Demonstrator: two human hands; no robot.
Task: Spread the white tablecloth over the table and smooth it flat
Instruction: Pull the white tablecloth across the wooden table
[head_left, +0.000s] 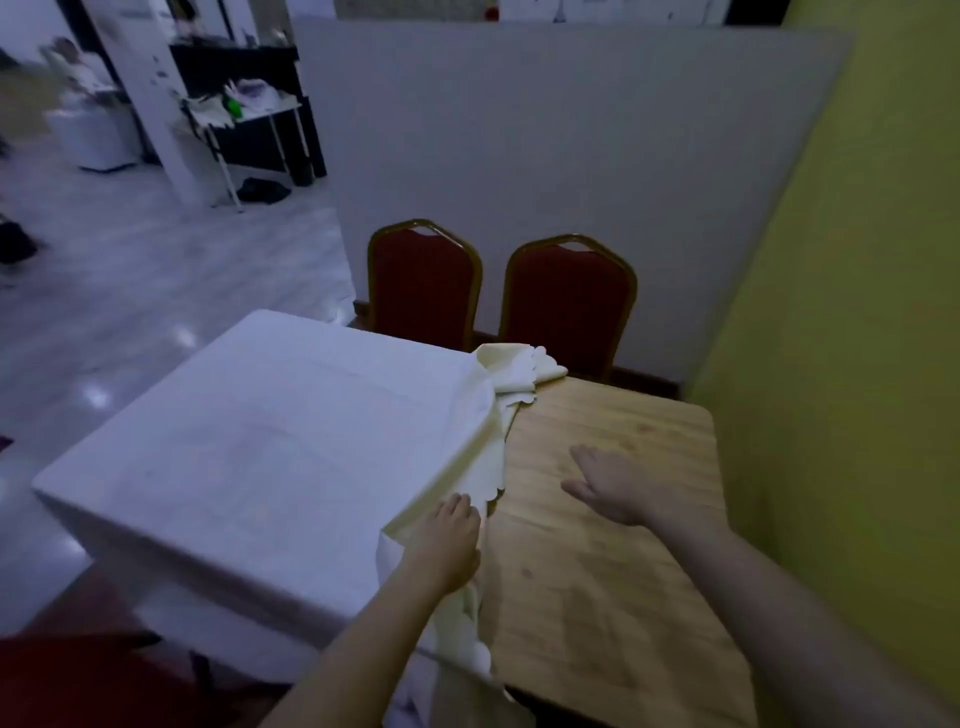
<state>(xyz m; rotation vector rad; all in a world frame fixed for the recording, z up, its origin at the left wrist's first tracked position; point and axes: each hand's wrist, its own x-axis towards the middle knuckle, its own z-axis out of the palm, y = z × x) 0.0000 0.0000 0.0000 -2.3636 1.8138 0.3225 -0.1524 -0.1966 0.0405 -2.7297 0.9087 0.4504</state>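
White tablecloth (260, 457) covers the left part of the light wooden table (613, 571); its scalloped cream edge lies bunched along the middle. Left hand (449, 540): fingers curled on that edge, gripping it. Right hand (610, 488): fingers straight, spread over bare wood, holding nothing; contact with wood unclear.

White tablecloth (270, 457) covers left half of wooden counter (623, 571). Scalloped edge bunched along the middle; right half bare.

Restaurant or banquet room, red padded gold-framed chairs (423, 283), cloth-covered table (249, 441), grey partition (571, 130), cluttered side table (244, 111)
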